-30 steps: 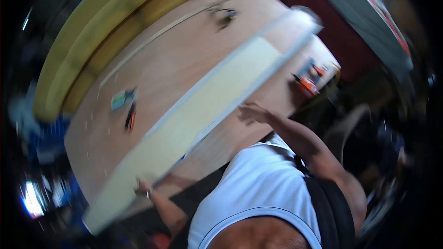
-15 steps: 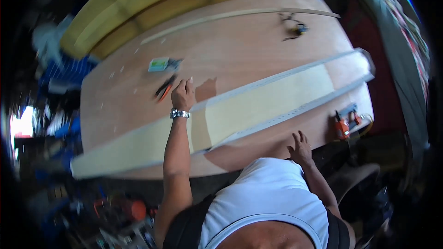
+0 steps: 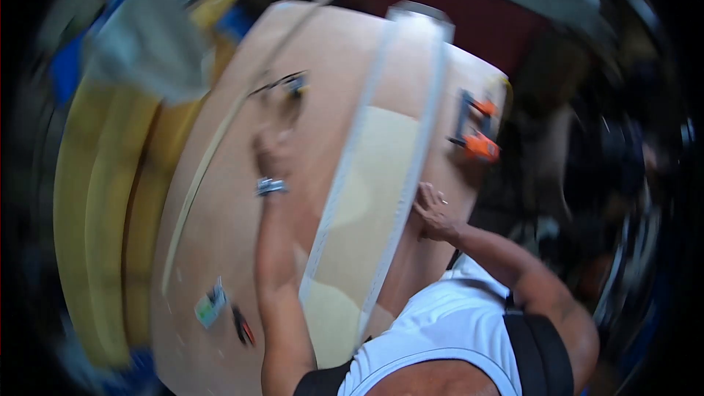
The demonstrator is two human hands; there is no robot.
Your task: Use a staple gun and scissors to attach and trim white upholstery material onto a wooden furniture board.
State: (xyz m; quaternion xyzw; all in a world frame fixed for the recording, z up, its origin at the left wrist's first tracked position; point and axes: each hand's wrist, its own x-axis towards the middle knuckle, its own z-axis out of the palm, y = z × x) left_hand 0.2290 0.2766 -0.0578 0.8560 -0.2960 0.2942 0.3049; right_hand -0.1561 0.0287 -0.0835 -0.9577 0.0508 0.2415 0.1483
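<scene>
A long panel [image 3: 384, 148], pale yellow in the middle with grey-white edges, lies on the broad wooden tabletop [image 3: 323, 147]. My left hand [image 3: 273, 152], a metal watch at its wrist, is over the tabletop left of the panel, its fingers smeared by motion. Just beyond it lies a small dark and yellow thing [image 3: 296, 86] with a black cord or strap, too blurred to name. At the panel's right edge my right hand [image 3: 435, 213] is open, fingers apart, holding nothing. Farther right sits an orange and dark air-stapler-like tool [image 3: 479, 132].
Pliers [image 3: 243, 326] with red-orange and black handles lie near a small green-and-white packet [image 3: 210, 306] at the near left. A thin wooden strip [image 3: 213, 154] runs along the table's left side. Curved yellow padded pieces [image 3: 110, 227] stand beyond, with greyish sheeting [image 3: 154, 44] on top.
My view has swung to the right, so the panel now runs away from me. My left hand has moved from near the pliers toward the dark and yellow thing; my right hand has come to the panel's edge.
</scene>
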